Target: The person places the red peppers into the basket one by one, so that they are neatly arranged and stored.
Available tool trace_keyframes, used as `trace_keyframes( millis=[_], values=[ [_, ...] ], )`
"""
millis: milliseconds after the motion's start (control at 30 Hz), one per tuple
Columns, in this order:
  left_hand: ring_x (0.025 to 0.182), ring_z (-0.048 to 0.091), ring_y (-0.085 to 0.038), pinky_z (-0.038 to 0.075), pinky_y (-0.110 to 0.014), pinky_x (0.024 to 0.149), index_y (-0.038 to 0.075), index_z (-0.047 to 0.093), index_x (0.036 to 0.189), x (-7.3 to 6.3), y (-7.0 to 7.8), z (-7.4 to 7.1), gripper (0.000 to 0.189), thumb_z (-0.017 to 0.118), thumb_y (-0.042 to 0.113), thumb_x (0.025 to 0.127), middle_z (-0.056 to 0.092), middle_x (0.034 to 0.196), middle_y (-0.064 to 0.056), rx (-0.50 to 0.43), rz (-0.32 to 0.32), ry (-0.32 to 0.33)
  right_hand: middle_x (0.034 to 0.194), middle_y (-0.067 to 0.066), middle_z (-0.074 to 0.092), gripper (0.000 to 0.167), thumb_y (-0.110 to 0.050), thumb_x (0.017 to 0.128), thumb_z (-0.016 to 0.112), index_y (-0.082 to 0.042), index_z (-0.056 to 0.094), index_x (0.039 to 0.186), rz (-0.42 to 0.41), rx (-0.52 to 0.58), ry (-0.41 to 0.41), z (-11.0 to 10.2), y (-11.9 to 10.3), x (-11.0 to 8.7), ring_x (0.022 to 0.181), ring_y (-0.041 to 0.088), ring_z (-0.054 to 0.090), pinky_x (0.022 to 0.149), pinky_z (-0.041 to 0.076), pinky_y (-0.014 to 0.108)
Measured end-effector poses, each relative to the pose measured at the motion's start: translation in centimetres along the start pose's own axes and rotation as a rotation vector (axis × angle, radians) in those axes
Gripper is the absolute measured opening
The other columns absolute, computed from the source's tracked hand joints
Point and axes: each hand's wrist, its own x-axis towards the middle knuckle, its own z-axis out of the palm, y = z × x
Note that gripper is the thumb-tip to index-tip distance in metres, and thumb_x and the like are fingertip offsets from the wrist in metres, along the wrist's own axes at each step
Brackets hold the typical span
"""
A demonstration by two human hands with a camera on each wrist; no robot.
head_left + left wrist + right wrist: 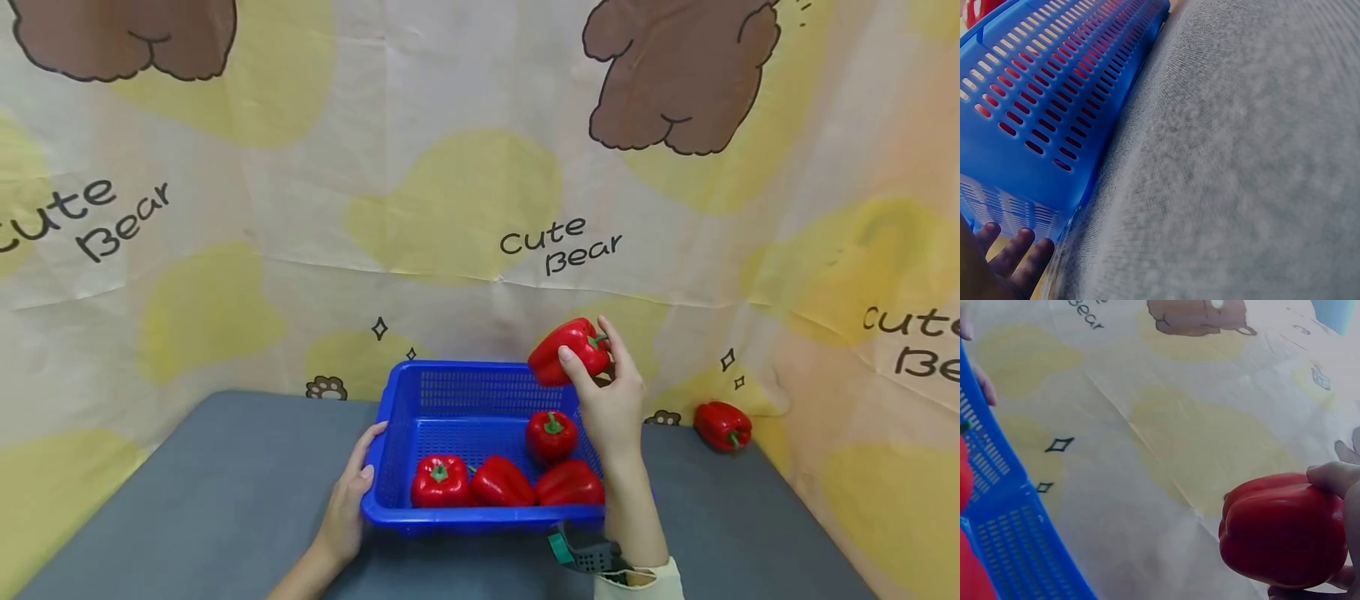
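Note:
My right hand point(617, 408) grips a red bell pepper point(558, 354) above the back right corner of a blue plastic basket point(480, 517). The thumb is on the pepper's near side, and its green stem faces the fingers. In the right wrist view this bell pepper point(1282, 531) lies between thumb and fingers. Several red bell peppers sit in the basket, three along the front and one upright pepper point(552, 437) behind. At the basket's left side rests my left hand point(347, 504). In the left wrist view its fingers point(1022, 256) extend along the slotted end wall.
One more red bell pepper point(723, 427) lies on the grey table point(255, 483) at the right, close to the back edge. A patterned cloth point(450, 208) with bears and lettering hangs right behind the table and along its sides.

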Motion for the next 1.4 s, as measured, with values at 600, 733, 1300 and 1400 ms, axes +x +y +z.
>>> trace_keyframes(
  millis=[600, 733, 1300, 1400],
  values=[
    [0.128, 0.052, -0.034, 0.053, -0.025, 0.089, 0.023, 0.033, 0.156, 0.2, 0.2, 0.3, 0.053, 0.027, 0.028, 0.104, 0.037, 0.158, -0.021, 0.061, -0.055, 0.028, 0.138, 0.009, 0.059, 0.065, -0.034, 0.088, 0.077, -0.024, 0.052, 0.148, -0.065, -0.092, -0.125, 3.2, 1.6, -1.0, 0.118, 0.03, 0.062, 0.088, 0.058, 0.052],
    [0.129, 0.051, -0.039, 0.053, -0.025, 0.089, 0.023, 0.033, 0.156, 0.2, 0.1, 0.3, 0.053, 0.027, 0.028, 0.103, 0.037, 0.158, -0.021, 0.067, -0.052, 0.033, 0.138, 0.009, 0.059, 0.064, -0.034, 0.088, 0.076, -0.023, 0.052, 0.147, -0.056, -0.113, -0.144, 3.6, 1.9, -1.1, 0.119, 0.03, 0.061, 0.088, 0.059, 0.052],
    [0.128, 0.05, -0.044, 0.054, -0.026, 0.087, 0.024, 0.033, 0.156, 0.0, 0.0, 0.2, 0.054, 0.028, 0.029, 0.103, 0.037, 0.158, -0.022, 0.067, -0.057, 0.039, 0.139, 0.009, 0.06, 0.062, -0.038, 0.087, 0.076, -0.022, 0.055, 0.143, -0.045, -0.236, -0.226, 4.8, 2.9, -1.6, 0.121, 0.031, 0.06, 0.089, 0.058, 0.05],
    [0.128, 0.05, -0.042, 0.054, -0.026, 0.087, 0.023, 0.033, 0.156, 0.0, 0.0, 0.2, 0.054, 0.028, 0.028, 0.103, 0.038, 0.157, -0.022, 0.063, -0.055, 0.038, 0.14, 0.01, 0.059, 0.062, -0.036, 0.088, 0.076, -0.022, 0.054, 0.144, -0.028, -0.253, -0.255, 4.9, 2.9, -1.7, 0.121, 0.033, 0.06, 0.088, 0.059, 0.05]
  ],
)
